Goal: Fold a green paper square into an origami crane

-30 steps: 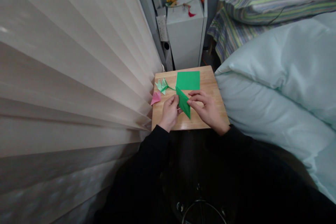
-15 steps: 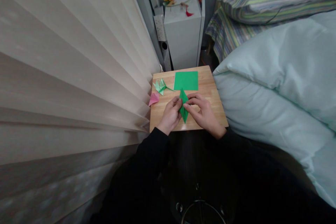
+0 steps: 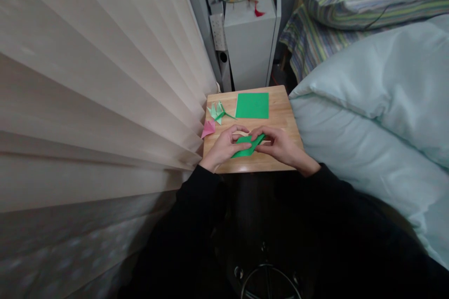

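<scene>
Risk: uneven pressure may skew a crease or tear the folded green paper [image 3: 248, 145], and a slack pinch may let it slip. The paper lies slantwise, low at the table's [image 3: 280, 113] front half. Whether it touches the table cannot be told. The left hand [image 3: 224, 146] and right hand [image 3: 280, 145] pinch its opposite ends, fingers [image 3: 237, 129] closed narrowly on it.

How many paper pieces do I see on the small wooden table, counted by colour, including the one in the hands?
Dark green: 2, the flat square sheet and the folded green paper pinched by the left hand and the right hand
Light green: 1, the folded figure
Pink: 1, the pink piece
Total: 4
</scene>
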The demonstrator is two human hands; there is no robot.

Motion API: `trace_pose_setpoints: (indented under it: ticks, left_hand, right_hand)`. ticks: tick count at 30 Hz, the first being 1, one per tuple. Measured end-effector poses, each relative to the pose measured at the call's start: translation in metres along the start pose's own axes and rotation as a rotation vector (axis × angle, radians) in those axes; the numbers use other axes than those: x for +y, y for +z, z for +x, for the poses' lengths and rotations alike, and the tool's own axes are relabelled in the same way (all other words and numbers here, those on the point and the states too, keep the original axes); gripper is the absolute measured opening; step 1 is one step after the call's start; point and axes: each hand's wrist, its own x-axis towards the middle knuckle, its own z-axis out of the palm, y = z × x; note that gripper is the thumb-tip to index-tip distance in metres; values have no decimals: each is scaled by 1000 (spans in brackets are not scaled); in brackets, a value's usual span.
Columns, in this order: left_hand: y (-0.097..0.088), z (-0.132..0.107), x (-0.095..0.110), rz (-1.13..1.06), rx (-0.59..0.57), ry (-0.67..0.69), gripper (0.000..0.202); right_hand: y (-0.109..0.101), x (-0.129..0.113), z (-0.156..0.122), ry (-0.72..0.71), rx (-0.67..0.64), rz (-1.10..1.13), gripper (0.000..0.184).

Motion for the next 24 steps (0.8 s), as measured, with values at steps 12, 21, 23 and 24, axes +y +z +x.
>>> trace_pose_setpoints:
  ticks: [12, 21, 23, 24]
  left_hand:
    - [19, -4, 12, -355, 226, 113, 73]
    - [34, 1, 5, -152, 298, 185, 22]
    - [35, 0, 6, -186, 267, 150, 25]
    - [36, -1, 6, -200, 263, 137, 26]
  right_hand:
    - [-12, -4, 5, -15, 488, 20, 17]
    - [-5, -5, 4, 29, 345, 133, 30]
    - [-4, -4, 4, 21, 365, 127, 30]
    - [-5, -4, 4, 16, 371, 120, 29]
